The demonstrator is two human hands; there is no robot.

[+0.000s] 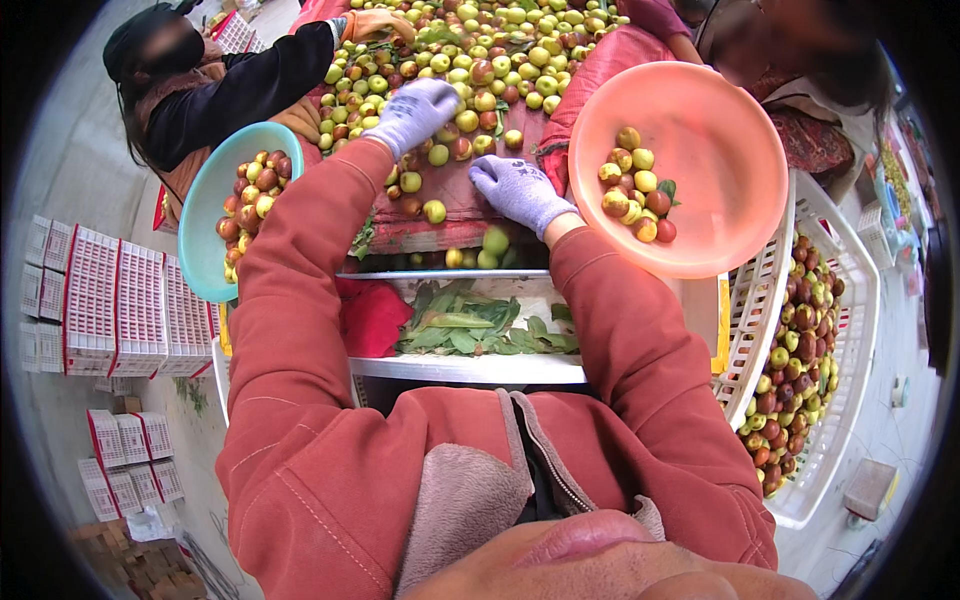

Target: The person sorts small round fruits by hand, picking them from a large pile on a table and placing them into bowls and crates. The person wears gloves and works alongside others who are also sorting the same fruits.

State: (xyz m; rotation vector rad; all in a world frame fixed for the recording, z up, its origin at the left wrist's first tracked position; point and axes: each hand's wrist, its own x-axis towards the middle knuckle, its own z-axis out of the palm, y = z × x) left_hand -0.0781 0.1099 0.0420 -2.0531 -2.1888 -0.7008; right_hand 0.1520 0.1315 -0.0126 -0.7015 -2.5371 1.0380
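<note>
Green and reddish-brown jujubes (517, 56) lie heaped on a sorting surface covered with red cloth (457, 191). My left hand (418, 112), in a pale lavender knit glove, reaches over the near part of the heap. Its fingertips are hidden, so I cannot tell whether a fruit is in them. Lower and to the right, my right hand (519, 191), gloved alike, is over the cloth with its fingers bent; what they hold, if anything, is out of sight. A few loose jujubes (434, 211) lie between the hands and the near edge.
A turquoise basin (202, 225) with jujubes stands left, an orange basin (720, 172) with some right. Beyond it is a white crate (840, 420) of jujubes. Leaves (457, 322) and red cloth lie in a white tray (465, 369). People work at both sides; stacked crates (112, 307) stand left.
</note>
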